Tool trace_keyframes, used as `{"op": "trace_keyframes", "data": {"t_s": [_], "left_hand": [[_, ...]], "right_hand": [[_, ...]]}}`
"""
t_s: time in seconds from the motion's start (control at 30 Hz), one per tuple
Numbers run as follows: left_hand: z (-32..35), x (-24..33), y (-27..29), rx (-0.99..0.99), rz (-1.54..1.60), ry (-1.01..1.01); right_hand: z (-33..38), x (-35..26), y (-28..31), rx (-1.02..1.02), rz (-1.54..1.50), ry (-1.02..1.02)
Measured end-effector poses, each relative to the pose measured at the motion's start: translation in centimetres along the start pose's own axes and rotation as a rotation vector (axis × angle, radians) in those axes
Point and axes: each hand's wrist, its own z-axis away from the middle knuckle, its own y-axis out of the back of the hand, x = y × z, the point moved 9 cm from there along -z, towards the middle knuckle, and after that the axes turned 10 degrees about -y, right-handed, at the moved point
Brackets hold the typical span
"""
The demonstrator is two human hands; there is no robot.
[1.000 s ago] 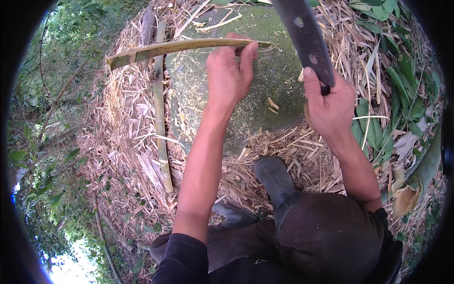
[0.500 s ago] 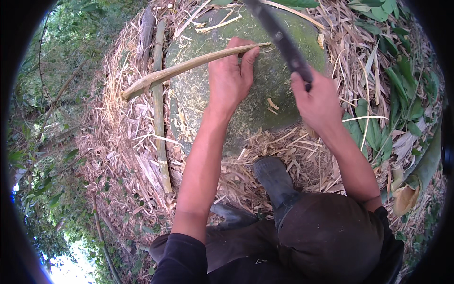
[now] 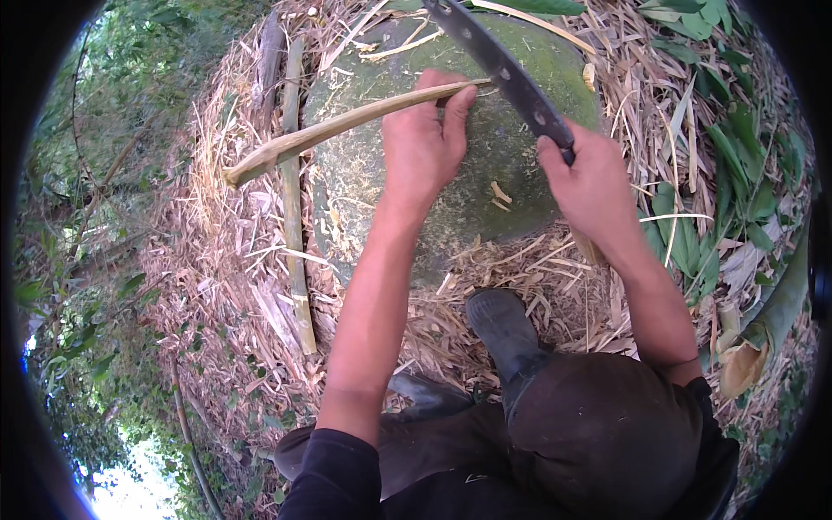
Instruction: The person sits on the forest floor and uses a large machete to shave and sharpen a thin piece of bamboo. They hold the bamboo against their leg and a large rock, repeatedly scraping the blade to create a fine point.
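My left hand point(image 3: 423, 139) is closed around a peeled, slightly curved wooden stick point(image 3: 347, 115) near its thin right end. The stick's thicker end juts out to the left past the mossy stone point(image 3: 468, 195) beneath. My right hand point(image 3: 594, 178) grips the handle of a long dark machete point(image 3: 511, 80), its blade slanting up and to the left. In this view the blade crosses the thin tip of the stick; whether they touch I cannot tell. Pale shavings point(image 3: 500, 192) lie scattered on the stone.
A greenish pole point(image 3: 296, 225) lies on dry leaf litter left of the stone. Green leaves point(image 3: 685, 238) and a thick cut stalk point(image 3: 767, 312) are at the right. My boots point(image 3: 503, 325) stand in front of the stone, and dense undergrowth point(image 3: 95, 286) fills the far left.
The machete blade has come down and left, from right of the stick's tip to across it. My left hand and the stick have barely moved.
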Motion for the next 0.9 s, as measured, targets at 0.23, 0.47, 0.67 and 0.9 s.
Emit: {"op": "trace_keyframes", "data": {"t_s": [0.23, 0.47, 0.67, 0.9], "left_hand": [[-0.1, -0.2, 0.2, 0.046, 0.046, -0.033], [0.3, -0.1, 0.0, -0.02, 0.01, 0.042], [0.6, -0.8, -0.1, 0.035, 0.102, 0.054], [1.2, -1.4, -0.1, 0.021, 0.129, 0.108]], "right_hand": [[0.6, -1.1, 0.9, 0.136, -0.123, 0.076], [-0.2, -0.8, 0.9, -0.01, -0.044, 0.015], [0.9, -1.3, 0.5, 0.076, -0.063, 0.042], [1.0, -1.2, 1.3, -0.011, -0.05, -0.074]]}}
